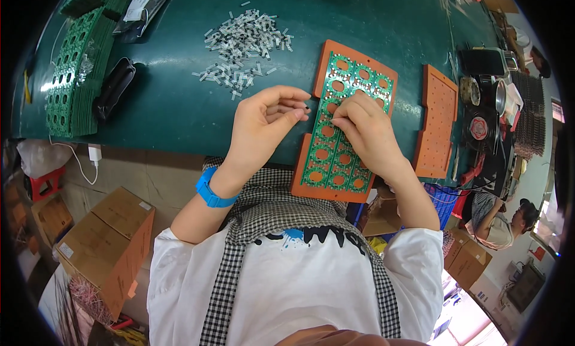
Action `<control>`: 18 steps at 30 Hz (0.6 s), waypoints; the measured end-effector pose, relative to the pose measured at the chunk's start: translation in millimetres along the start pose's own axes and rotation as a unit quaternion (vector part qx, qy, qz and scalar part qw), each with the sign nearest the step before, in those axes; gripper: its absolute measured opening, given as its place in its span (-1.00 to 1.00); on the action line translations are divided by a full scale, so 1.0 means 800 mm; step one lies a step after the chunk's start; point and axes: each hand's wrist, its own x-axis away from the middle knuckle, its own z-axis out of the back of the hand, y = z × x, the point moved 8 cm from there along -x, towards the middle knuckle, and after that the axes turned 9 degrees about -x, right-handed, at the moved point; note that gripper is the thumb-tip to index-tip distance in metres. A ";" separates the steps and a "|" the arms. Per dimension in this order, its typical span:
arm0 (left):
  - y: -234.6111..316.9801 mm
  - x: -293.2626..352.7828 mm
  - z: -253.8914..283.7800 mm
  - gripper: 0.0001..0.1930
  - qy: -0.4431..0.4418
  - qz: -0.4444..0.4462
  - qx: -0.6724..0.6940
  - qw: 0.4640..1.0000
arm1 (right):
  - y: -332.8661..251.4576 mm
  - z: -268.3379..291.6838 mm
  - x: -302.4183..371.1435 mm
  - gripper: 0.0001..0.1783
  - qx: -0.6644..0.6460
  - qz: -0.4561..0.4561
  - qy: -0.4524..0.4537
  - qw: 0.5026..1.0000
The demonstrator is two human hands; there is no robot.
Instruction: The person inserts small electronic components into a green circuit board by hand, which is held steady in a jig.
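Note:
An orange tray [304, 160] holds a green circuit board panel [333, 157] with rows of oval cut-outs. Over the middle of that panel, my right hand [368, 130] is closed in a pinch, its fingertips at the board; whatever they grip is hidden. My left hand [263, 121], with a blue wristband [211, 190], hovers left of the tray. Its fingers curl toward the thumb, and a tiny dark bit shows at the tips, too small to name. Beyond it on the green table lies a heap of small clear-and-dark parts [245, 40].
Stacked green circuit panels [75, 76] stand at the far left beside a black open case [115, 88]. A second orange tray [436, 121] lies to the right, near a tape roll [478, 128]. Cardboard boxes [108, 244] sit on the floor. Another person [506, 223] is at the right.

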 end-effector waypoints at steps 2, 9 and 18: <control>0.001 0.000 -0.002 -0.79 -0.004 0.007 -0.008 1.000 | 0.004 0.000 0.003 -0.86 -0.008 -0.002 0.035 0.999; 0.001 0.006 -0.012 -0.74 -0.029 0.030 0.006 0.999 | -0.024 0.000 0.014 -0.84 0.098 0.122 0.060 0.986; 0.005 0.009 -0.017 -0.72 -0.041 0.024 -0.024 0.999 | -0.013 0.005 0.006 -0.80 0.069 0.097 0.033 0.992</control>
